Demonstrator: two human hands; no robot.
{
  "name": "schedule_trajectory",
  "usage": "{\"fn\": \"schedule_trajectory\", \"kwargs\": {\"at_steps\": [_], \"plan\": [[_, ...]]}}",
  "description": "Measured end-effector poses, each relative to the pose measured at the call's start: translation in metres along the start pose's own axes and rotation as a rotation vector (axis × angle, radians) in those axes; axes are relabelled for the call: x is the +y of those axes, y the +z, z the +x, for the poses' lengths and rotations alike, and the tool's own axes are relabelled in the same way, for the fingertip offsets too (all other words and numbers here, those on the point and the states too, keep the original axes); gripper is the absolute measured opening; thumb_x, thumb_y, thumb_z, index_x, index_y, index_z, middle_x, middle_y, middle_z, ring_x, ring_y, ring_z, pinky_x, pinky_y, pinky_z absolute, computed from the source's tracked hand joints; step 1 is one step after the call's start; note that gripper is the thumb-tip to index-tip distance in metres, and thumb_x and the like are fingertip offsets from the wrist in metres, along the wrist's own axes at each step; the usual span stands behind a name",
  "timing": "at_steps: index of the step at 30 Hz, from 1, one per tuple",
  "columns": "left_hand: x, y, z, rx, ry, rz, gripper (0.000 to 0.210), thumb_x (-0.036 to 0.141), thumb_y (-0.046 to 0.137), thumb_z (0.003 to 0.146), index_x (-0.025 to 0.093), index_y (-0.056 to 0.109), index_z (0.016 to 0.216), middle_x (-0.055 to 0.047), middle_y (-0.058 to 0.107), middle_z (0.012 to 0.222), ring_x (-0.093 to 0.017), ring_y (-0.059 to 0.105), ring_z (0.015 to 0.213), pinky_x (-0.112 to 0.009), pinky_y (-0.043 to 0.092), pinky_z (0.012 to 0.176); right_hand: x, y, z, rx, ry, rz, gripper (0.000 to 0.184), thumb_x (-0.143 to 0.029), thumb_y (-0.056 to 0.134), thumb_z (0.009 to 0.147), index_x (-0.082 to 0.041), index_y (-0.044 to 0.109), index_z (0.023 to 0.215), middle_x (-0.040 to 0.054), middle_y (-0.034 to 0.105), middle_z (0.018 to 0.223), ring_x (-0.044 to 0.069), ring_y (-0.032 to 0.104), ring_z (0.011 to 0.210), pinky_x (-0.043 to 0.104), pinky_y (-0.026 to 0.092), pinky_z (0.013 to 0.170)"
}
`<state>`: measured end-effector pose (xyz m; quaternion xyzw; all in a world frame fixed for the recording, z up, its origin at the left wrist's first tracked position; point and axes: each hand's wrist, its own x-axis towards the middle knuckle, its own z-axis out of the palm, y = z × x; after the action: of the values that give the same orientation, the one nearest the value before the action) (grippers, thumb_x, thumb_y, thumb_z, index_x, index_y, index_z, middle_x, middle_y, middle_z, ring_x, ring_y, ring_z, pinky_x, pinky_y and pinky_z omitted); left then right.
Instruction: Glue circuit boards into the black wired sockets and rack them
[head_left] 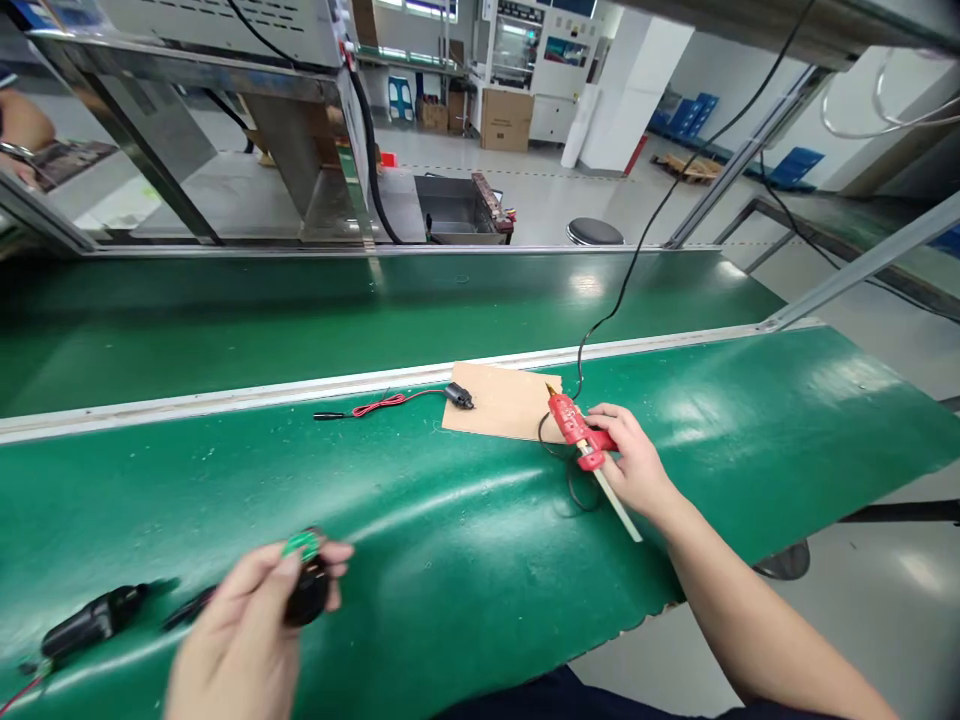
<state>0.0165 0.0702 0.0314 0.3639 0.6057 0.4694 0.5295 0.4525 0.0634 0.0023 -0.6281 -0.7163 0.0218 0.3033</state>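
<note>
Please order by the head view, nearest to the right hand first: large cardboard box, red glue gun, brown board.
1. Red glue gun: in the right hand.
2. Brown board: on the bench, further left.
3. Large cardboard box: in the background, beyond the bench.

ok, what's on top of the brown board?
Black plug at the board's left edge, red wire trailing off left. The glue gun and its cord overlap the right end; whatever they cover there, and the underside, can't be seen. Can't tell if the gun touches.
</note>
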Motion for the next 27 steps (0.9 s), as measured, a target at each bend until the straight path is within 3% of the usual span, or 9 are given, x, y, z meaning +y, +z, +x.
{"fn": "schedule_trajectory", "kwargs": {"at_steps": [4, 8, 15, 27], "plan": [[-0.013, 0.055, 0.015, -0.242, -0.146, -0.085, 0.032, 0.047, 0.07, 0.085, 0.017, 0.068, 0.093, -0.01, 0.077, 0.091, -0.022, 0.066, 0.081, -0.029, 0.054, 0.06, -0.035, -0.008, 0.002, -0.054, -0.004, 0.224, 0.021, -0.024, 0.06, 0.096, -0.025, 0.059, 0.117, 0.0096, 0.062, 0.119, 0.025, 0.062, 0.113, 0.039, 0.054, 0.095], [-0.024, 0.084, 0.02, -0.376, -0.213, -0.113, 0.033, 0.047, 0.062, 0.091, 0.014, 0.066, 0.092, -0.011, 0.075, 0.088, -0.02, 0.064, 0.077, -0.028, 0.053, 0.058, -0.074, -0.01, -0.003, -0.258, 0.0, 0.457, 0.016, -0.023, 0.061, 0.098, -0.025, 0.062, 0.114, 0.0086, 0.063, 0.117, 0.023, 0.063, 0.108, 0.037, 0.053, 0.092], [-0.026, 0.09, 0.018, -0.43, -0.197, -0.058, 0.032, 0.047, 0.055, 0.096, 0.017, 0.063, 0.09, -0.008, 0.073, 0.086, -0.019, 0.065, 0.075, -0.026, 0.053, 0.058, -0.107, 0.001, -0.003, -0.481, -0.105, 0.57, 0.021, -0.019, 0.057, 0.1, -0.022, 0.057, 0.121, 0.0097, 0.062, 0.108, 0.022, 0.061, 0.095, 0.036, 0.052, 0.081], [-0.024, 0.091, 0.012, -0.448, -0.107, -0.004, 0.034, 0.049, 0.053, 0.097, 0.019, 0.063, 0.085, -0.004, 0.069, 0.079, -0.016, 0.057, 0.063, -0.026, 0.052, 0.057, -0.115, 0.017, 0.003, -0.537, -0.177, 0.429, 0.004, -0.026, 0.05, 0.105, -0.023, 0.053, 0.105, 0.0055, 0.061, 0.092, 0.02, 0.054, 0.078, 0.034, 0.047, 0.068]]}}
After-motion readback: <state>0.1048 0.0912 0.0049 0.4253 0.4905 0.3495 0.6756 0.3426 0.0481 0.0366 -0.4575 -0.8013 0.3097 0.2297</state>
